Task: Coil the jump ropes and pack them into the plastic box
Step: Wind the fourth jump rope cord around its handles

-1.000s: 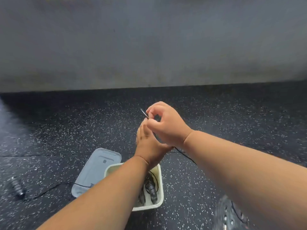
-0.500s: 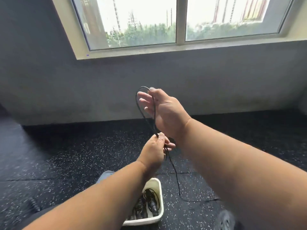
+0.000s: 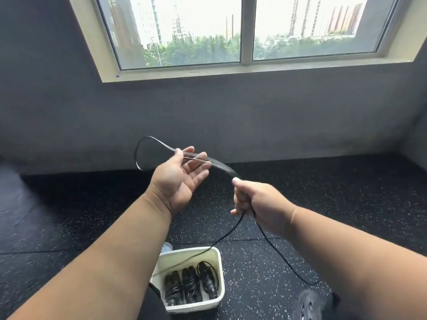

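Thin black cord (image 3: 272, 244), glossy loop

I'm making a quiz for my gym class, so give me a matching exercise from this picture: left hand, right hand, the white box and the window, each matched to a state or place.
Column one:
1. left hand
2. right hand
3. white rectangular plastic box
4. wide glass window

Column two:
A. on the speckled floor, coiled ropes inside
B. fist closed round the thin black jump rope
C. high in the grey wall
D. palm up, fingers relaxed, rope loop draped across it

Pairs: 1-D, 2-B, 3-A, 4-C
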`<state>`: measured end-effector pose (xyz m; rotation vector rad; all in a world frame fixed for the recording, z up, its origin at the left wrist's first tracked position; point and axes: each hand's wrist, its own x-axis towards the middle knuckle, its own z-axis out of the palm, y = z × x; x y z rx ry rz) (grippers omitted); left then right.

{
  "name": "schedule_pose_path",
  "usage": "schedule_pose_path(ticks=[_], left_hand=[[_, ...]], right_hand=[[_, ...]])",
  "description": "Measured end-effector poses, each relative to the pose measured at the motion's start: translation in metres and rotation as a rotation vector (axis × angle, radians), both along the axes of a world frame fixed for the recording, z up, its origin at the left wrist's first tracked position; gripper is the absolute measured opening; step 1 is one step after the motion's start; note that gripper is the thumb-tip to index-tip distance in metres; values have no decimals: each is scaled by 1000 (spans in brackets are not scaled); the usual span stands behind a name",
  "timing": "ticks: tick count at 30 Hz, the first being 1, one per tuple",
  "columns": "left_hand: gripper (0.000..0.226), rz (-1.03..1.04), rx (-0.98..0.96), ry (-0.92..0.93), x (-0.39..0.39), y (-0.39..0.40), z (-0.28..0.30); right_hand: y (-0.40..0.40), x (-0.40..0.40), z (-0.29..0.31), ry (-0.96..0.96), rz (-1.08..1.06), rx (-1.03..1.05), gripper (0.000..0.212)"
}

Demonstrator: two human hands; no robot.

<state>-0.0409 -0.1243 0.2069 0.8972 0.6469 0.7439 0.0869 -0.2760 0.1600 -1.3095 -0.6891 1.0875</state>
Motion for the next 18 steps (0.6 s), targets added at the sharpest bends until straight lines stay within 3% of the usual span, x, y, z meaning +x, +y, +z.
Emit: schedule_pose_path(ticks=[4, 7, 8, 10, 14, 16, 17, 18], left_hand=[[56, -490, 212, 328, -1, -17, -36], [67, -803, 509, 413, 11, -49, -74], [65, -812, 559, 432, 15, -60, -87], [35, -706, 583, 468, 18, -77, -99], [13, -533, 526, 387, 19, -72, -90], [47, -525, 557, 411, 22, -64, -89], [53, -558, 573, 391, 22, -65, -92], [42, -565, 608, 387, 21, -68, -94]], right_hand=[[10, 4, 34, 214, -75, 171, 48], [19, 2, 57, 310, -91, 288, 46], [23, 1, 63, 345, -88, 308, 46], [31, -2, 71, 389, -80, 329, 46], [40, -2, 75, 455, -110, 348, 45], [41, -1, 77, 525, -113, 361, 46], [42, -2, 78, 556, -105, 370, 46], [43, -4, 79, 577, -88, 381, 47]])
